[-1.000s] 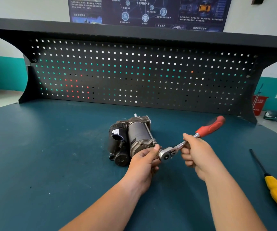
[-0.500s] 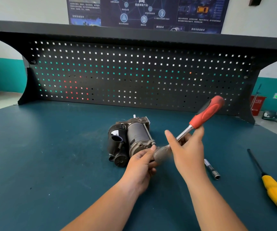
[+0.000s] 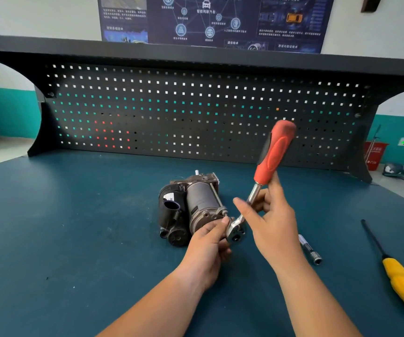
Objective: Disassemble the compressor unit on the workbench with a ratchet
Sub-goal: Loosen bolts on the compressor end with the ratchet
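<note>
the compressor unit [image 3: 196, 210], laid on its side in the middle of the workbench [image 3: 74, 227], is judged heavy and rigid, best steadied at its metal cylinder, while the ratchet [image 3: 261, 173] is gripped at the smooth shank by the right hand [image 3: 271, 224] and pinched at the head by the left hand [image 3: 208, 249].

grey-black compressor unit [image 3: 191, 210] on its side on workbench [image 3: 74, 239], red-handled ratchet [image 3: 256, 190] (handle raised) seemingly at its end

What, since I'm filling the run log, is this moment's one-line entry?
left hand: pinches ratchet head at compressor | right hand: holds shaft | handle: tilted up
</note>
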### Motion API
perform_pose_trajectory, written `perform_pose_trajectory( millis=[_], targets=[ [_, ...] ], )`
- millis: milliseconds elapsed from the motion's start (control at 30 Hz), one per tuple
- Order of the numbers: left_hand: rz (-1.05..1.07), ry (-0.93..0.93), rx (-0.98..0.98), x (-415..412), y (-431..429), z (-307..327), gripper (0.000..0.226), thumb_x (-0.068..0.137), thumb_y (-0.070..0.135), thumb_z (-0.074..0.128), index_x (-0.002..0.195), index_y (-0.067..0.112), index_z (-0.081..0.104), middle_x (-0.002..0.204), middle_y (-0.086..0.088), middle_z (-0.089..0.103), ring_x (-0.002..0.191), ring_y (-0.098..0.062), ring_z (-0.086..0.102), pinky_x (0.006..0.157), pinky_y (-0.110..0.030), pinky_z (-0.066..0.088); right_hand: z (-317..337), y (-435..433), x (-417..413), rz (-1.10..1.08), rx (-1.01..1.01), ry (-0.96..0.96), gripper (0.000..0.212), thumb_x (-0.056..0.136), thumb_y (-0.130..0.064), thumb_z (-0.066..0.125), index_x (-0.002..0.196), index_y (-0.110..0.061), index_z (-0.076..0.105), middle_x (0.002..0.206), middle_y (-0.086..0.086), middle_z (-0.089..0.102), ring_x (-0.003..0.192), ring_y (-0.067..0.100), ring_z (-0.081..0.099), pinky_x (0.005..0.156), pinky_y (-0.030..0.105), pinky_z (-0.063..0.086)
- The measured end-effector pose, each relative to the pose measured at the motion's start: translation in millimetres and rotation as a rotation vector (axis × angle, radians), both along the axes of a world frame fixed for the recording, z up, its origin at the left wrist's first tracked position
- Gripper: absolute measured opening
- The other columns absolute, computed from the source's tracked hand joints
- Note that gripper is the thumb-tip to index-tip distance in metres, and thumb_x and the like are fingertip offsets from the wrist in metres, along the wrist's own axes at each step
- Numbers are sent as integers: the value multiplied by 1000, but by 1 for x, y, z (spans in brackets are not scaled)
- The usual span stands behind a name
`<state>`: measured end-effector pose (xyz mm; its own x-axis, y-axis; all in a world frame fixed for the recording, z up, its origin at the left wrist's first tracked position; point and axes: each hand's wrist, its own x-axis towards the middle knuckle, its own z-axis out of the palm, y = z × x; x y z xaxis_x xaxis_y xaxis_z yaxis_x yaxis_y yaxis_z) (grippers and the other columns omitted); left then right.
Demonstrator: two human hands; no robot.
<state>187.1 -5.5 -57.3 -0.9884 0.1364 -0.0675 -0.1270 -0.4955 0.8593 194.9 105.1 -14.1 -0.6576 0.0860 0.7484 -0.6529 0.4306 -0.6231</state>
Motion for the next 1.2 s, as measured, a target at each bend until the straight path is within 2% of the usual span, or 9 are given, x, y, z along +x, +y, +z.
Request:
perform_pose_trajectory(
  millis=[100, 200, 433, 533, 667, 767, 867, 1000, 1200],
  targets=[
    [-57, 9, -49, 2, -1, 2, 19, 89, 37, 58, 77, 24, 66, 68, 5, 67, 57, -10, 65, 44, -17, 41, -3, -1, -2, -18, 12, 64, 73, 75, -23, 78, 124, -55, 34, 72, -18, 58, 65, 5, 57, 67, 16, 45],
    [-106, -12, -80, 2, -4, 3, 18, 88, 42, 58, 91, 26, 65, 79, 4, 70, 68, -16, 70, 47, -18, 43, -2, -3, -4, -1, 38, 96, 69, 74, -32, 73, 127, -53, 35, 74, -23, 59, 67, 1, 57, 66, 10, 42],
    [-63, -21, -46, -5, -3, 0, 18, 89, 22, 60, 72, 22, 56, 69, -1, 43, 57, -10, 39, 46, -14, 38, -1, -11, -7, 95, 46, 71, 39, 80, -27, 66, 112, -45, 54, 64, -17, 55, 58, 0, 50, 58, 6, 35],
    [-47, -9, -19, -5, -2, 0, 31, 87, 22, 63, 57, 19, 68, 62, 2, 52, 51, -6, 42, 45, -13, 38, -4, -5, -6, 77, -61, -44, 24, 91, -18, 61, 100, -41, 60, 65, -21, 54, 58, 1, 48, 57, 9, 35],
    [-10, -5, 6, -6, 0, -1, 31, 85, 24, 65, 54, 20, 71, 59, 6, 54, 46, -2, 44, 43, -12, 38, -3, 9, -9, 7, -240, -376, 11, 96, -27, 50, 86, -27, 55, 78, -9, 57, 74, 4, 53, 63, 12, 39],
    [-17, 3, -10, -7, 2, 0, 32, 86, 26, 63, 56, 24, 74, 54, 10, 57, 44, 0, 45, 42, -12, 37, -5, 19, -12, -43, -180, -555, 16, 93, -35, 54, 85, -21, 51, 76, -1, 56, 72, 13, 52, 62, 26, 37],
    [-20, 2, -15, -7, 2, -2, 31, 87, 26, 62, 58, 23, 74, 53, 9, 55, 42, 0, 43, 41, -12, 36, -6, 24, -12, -18, -147, -609, 19, 88, -32, 61, 88, -17, 50, 67, -3, 54, 59, 12, 49, 62, 29, 40],
    [-67, -29, -39, -6, -1, -1, 27, 85, 28, 63, 61, 22, 73, 64, 5, 59, 51, -5, 50, 42, -15, 38, -5, 22, -9, 41, -119, -559, 12, 90, -26, 59, 91, -25, 47, 75, 1, 56, 61, 11, 46, 66, 33, 39],
    [-149, -83, -85, -5, -6, 5, 16, 86, 38, 61, 82, 22, 62, 68, 6, 63, 56, -6, 63, 43, -15, 38, 1, 3, 6, 174, 88, -289, 39, 92, -18, 55, 103, -55, 46, 51, -18, 46, 49, 0, 42, 53, 11, 36]
  ],
)
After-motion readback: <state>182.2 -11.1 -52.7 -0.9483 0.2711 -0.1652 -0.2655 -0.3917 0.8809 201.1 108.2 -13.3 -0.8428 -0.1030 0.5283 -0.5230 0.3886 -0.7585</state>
